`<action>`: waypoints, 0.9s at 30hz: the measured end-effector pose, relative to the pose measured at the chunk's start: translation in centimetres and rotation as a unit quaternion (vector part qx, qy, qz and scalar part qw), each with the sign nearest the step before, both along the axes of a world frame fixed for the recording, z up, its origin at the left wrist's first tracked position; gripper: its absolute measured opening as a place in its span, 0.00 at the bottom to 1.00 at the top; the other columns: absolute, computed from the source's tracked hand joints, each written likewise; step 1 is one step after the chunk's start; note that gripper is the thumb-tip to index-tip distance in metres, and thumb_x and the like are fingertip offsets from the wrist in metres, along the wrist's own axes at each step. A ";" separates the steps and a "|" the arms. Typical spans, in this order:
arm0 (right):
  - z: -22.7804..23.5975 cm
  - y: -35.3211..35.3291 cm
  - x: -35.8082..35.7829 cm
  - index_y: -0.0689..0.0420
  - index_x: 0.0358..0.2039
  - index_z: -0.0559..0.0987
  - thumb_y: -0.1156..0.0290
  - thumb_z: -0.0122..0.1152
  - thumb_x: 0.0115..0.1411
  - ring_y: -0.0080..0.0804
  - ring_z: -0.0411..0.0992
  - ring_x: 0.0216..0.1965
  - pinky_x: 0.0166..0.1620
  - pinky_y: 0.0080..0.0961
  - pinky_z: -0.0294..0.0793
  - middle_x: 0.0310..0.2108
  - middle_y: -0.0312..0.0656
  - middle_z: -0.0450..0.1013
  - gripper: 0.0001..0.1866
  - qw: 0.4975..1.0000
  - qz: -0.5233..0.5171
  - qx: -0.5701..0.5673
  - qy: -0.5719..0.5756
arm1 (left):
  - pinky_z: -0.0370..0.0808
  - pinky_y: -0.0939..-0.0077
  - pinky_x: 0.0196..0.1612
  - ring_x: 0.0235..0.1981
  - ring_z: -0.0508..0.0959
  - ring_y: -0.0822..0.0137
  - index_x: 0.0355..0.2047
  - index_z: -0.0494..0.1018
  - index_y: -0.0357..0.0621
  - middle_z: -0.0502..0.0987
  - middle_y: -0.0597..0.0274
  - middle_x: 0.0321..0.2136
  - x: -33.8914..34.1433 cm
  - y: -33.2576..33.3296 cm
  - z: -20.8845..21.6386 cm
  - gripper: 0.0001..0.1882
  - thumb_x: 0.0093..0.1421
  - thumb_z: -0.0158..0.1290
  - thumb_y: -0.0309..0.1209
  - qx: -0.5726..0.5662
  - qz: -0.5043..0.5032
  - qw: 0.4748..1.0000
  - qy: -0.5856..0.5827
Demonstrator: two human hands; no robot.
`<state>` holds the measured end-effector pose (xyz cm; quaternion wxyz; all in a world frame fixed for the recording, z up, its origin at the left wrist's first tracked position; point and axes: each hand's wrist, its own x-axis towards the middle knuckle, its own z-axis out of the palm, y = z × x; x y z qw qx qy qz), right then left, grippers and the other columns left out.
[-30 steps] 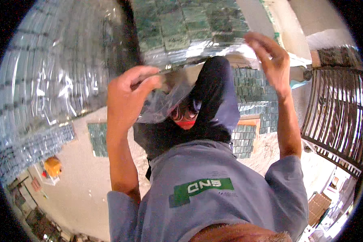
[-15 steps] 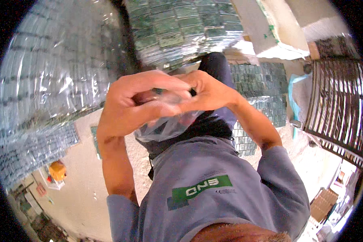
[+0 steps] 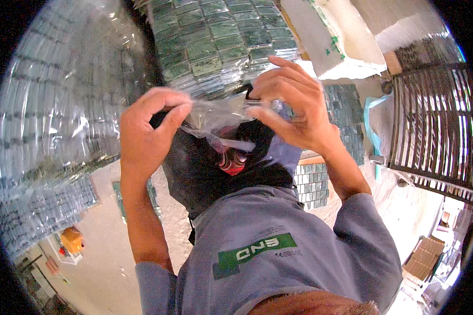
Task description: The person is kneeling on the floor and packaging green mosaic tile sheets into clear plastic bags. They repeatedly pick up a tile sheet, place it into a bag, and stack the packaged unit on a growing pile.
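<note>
**Both hands pinch a clear plastic bag**

We see a clear plastic bag (image 3: 218,118) held up in front of the chest, stretched between our two hands. Our left hand (image 3: 152,131) grips its left edge, thumb and forefinger closed together on the film, the other fingers curled. Our right hand (image 3: 294,105) pinches the right edge, fingertips clamped on the plastic, with a small dark object partly hidden behind them; we cannot tell what it is.

Below the bag we see dark trousers (image 3: 210,168) and a grey shirt (image 3: 278,252) with a green patch. Just behind the hands stands a stack of green mosaic tile sheets (image 3: 220,37) wrapped in film. To the left rises a larger film-wrapped pile of tiles (image 3: 52,121). At the right stands a dark metal grille (image 3: 436,121).
</note>
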<state>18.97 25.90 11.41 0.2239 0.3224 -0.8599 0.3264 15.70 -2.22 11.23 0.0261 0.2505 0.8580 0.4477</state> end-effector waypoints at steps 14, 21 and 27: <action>0.4 -0.9 1.3 0.56 0.35 0.80 0.72 0.72 0.49 0.33 0.75 0.26 0.34 0.26 0.73 0.27 0.40 0.78 0.12 0.988 -0.062 -0.057 -0.126 | 0.76 0.72 0.41 0.35 0.83 0.63 0.34 0.79 0.40 0.82 0.55 0.32 1.1 0.3 -0.5 0.07 0.57 0.57 0.29 0.006 0.133 0.989 0.062; -1.3 2.2 1.1 0.60 0.29 0.83 0.73 0.69 0.53 0.22 0.72 0.26 0.31 0.21 0.70 0.24 0.35 0.76 0.05 0.935 -0.067 -0.133 -0.323 | 0.75 0.76 0.41 0.34 0.79 0.74 0.46 0.75 0.39 0.81 0.60 0.34 0.0 -0.9 -1.5 0.16 0.59 0.60 0.32 0.102 0.101 0.983 -0.111; -0.5 0.6 0.9 0.61 0.25 0.82 0.70 0.67 0.58 0.14 0.68 0.24 0.26 0.18 0.67 0.20 0.31 0.72 0.08 0.915 -0.061 -0.165 -0.362 | 0.75 0.67 0.47 0.44 0.79 0.59 0.63 0.60 0.44 0.76 0.52 0.51 0.9 2.3 -2.9 0.40 0.51 0.65 0.33 0.019 0.079 0.994 0.067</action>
